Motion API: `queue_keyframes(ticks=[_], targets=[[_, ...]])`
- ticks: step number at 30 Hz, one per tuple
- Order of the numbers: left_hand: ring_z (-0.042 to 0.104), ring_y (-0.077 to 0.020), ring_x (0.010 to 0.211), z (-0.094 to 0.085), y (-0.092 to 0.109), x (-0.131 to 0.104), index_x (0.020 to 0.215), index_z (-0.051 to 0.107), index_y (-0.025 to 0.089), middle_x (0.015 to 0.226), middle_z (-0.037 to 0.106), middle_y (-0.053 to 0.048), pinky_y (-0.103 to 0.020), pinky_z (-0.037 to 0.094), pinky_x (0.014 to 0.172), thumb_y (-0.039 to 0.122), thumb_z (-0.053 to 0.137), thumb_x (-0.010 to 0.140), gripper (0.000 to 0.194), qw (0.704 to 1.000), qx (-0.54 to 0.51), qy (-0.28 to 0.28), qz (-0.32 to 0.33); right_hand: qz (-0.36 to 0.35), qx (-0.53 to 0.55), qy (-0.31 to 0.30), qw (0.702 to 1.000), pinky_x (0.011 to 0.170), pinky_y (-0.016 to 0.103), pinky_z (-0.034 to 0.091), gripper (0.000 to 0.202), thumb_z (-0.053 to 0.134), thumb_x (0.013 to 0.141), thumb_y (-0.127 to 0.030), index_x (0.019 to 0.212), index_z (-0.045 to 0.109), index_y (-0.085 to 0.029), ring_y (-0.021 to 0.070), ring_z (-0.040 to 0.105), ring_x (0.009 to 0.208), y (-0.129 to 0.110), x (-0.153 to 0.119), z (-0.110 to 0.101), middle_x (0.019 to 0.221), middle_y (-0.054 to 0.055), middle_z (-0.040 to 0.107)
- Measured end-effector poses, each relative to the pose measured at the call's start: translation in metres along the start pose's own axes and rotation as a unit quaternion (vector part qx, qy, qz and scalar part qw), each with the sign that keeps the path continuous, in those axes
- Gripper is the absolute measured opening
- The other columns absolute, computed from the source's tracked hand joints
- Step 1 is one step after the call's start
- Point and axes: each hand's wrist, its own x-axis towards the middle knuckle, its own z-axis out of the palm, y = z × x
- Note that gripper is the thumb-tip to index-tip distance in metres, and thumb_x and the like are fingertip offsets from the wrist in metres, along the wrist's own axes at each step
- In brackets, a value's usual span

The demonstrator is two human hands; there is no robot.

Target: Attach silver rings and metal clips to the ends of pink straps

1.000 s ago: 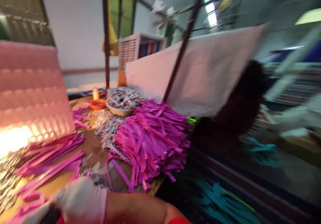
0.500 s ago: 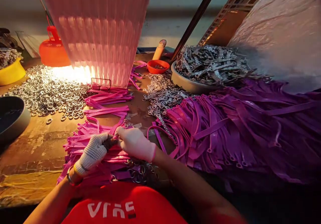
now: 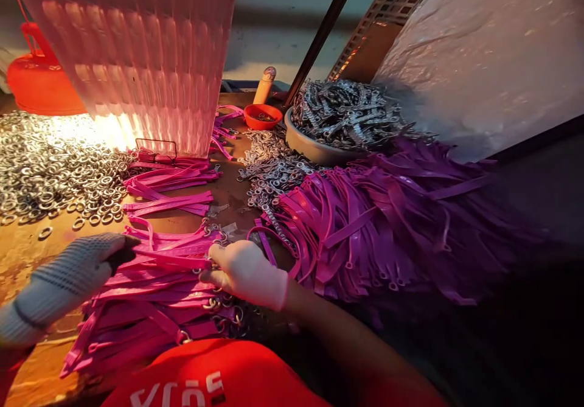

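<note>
A pink strap runs between my two gloved hands, above a heap of similar straps. My left hand, in a dotted knit glove with dark fingertips, closes at the strap's left end; the exact contact is partly hidden. My right hand, in a pale glove, pinches the right end, where a metal ring shows by the fingers. More metal rings hang from the strap ends in the heap below.
Loose metal rings are piled at left under a red lamp. A ribbed translucent sheet stands behind. At right lie purple straps, a basin heaped with metal clasp pieces, and a small red bowl.
My hands were together over the heap; now the left has moved away to the left, with the strap stretched between them. The view has turned to the right.
</note>
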Motion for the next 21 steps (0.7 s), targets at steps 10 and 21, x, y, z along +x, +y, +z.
queue_keyframes(ticks=[10, 21], targets=[[0.072, -0.0188, 0.085, 0.064, 0.029, 0.03, 0.101, 0.073, 0.015, 0.096, 0.076, -0.012, -0.027, 0.064, 0.067, 0.006, 0.047, 0.089, 0.03, 0.681, -0.631, 0.068, -0.365, 0.375, -0.104, 0.121, 0.913, 0.085, 0.035, 0.038, 0.03, 0.053, 0.096, -0.024, 0.117, 0.066, -0.008, 0.0301, 0.059, 0.109, 0.16, 0.075, -0.005, 0.116, 0.024, 0.067], [0.071, -0.0136, 0.074, 0.104, 0.034, 0.01, 0.104, 0.07, 0.008, 0.089, 0.07, -0.008, -0.015, 0.056, 0.054, 0.001, 0.072, 0.075, 0.03, 0.695, -0.681, -0.014, -0.231, 0.374, -0.057, 0.149, 0.914, 0.089, 0.044, 0.041, 0.026, 0.053, 0.091, -0.02, 0.107, 0.071, -0.01, 0.0342, 0.063, 0.105, 0.179, 0.073, 0.018, 0.108, 0.024, 0.071]])
